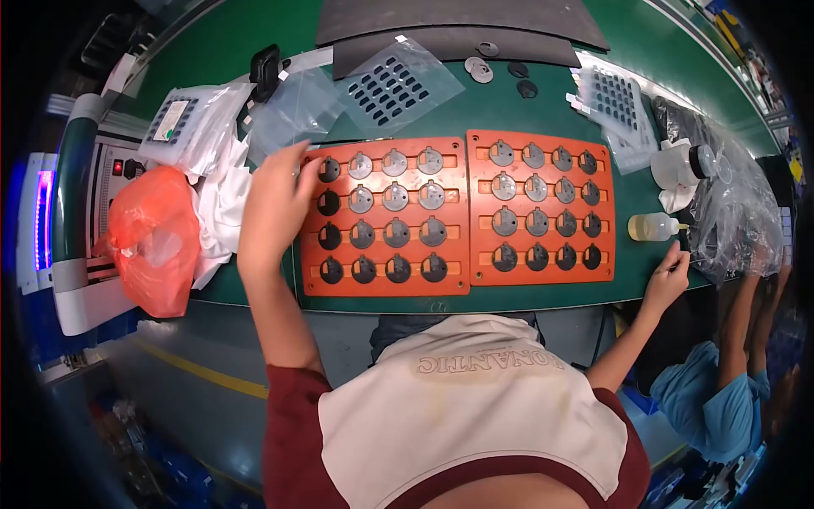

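1. My left hand [275,199] rests at the top left corner of the left orange tray [383,287], fingers curled loosely, fingertips touching the tray's edge beside a dark round part [329,170]
2. That tray lies on the green bench [509,110], touching a second orange tray [541,276] on its right; both carry rows of grey and dark discs
3. My right hand [668,278] sits beyond the second tray's lower right corner, pinching a thin tool; a small pale bottle [651,226] lies just above it
4. Well left of the left tray sits an orange plastic bag [153,237]
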Tool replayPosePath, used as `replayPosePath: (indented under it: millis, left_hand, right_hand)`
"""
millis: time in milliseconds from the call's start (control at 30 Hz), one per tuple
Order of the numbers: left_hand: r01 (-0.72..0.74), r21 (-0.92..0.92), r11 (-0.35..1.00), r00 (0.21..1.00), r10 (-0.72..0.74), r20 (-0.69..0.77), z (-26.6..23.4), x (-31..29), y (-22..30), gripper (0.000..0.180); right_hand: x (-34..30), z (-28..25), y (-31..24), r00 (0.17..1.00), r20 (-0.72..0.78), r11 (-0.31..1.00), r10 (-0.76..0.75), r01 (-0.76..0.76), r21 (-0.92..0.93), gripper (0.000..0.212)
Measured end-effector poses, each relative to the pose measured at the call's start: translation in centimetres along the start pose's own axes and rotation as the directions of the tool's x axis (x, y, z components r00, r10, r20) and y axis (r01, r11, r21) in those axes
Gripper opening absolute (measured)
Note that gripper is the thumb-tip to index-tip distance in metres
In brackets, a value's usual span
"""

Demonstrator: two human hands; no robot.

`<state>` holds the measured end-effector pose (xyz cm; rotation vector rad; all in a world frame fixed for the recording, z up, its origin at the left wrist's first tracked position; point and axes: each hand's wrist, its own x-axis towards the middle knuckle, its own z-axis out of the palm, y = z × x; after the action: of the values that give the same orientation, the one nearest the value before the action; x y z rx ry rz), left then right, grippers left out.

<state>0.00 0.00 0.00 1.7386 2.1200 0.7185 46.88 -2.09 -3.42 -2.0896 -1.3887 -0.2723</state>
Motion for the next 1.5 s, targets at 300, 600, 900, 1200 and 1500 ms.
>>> replayPosePath:
  millis: [300, 600, 900, 1200, 1500]
  left_hand:
    - [-0.45, 0.176, 0.876, 0.892, 0.451, 0.036, 5.0, 3.1, 0.0, 0.034]
    - [-0.35, 0.229, 0.909, 0.932, 0.361, -0.008, 4.8, 4.9, 1.8, 0.043]
    - [-0.262, 0.536, 0.803, 0.963, 0.252, 0.094, 6.8, 13.1, 2.8, 0.071]
    - [-0.233, 0.268, 0.935, 0.932, 0.135, 0.336, 7.5, 13.9, 4.1, 0.064]
    - [-0.17, 0.032, 0.985, 0.965, 0.173, -0.195, 7.8, 8.2, 4.8, 0.036]
  right_hand:
    - [0.8, 1.4, -0.2, 0.995, 0.066, 0.996, -0.073, 0.076, -0.043, 0.028]
    - [0.7, 1.3, -0.2, 0.998, 0.057, 0.999, -0.04, 0.041, -0.014, 0.028]
    - [0.3, -0.2, 1.1, 0.997, -0.004, 0.994, -0.072, 0.072, 0.082, 0.03]
    - [-0.7, -1.6, 3.3, 0.995, -0.088, 0.99, -0.048, 0.06, 0.13, 0.029]
    - [-2.8, -3.0, 5.8, 0.978, -0.193, 0.943, -0.073, 0.131, 0.304, 0.029]
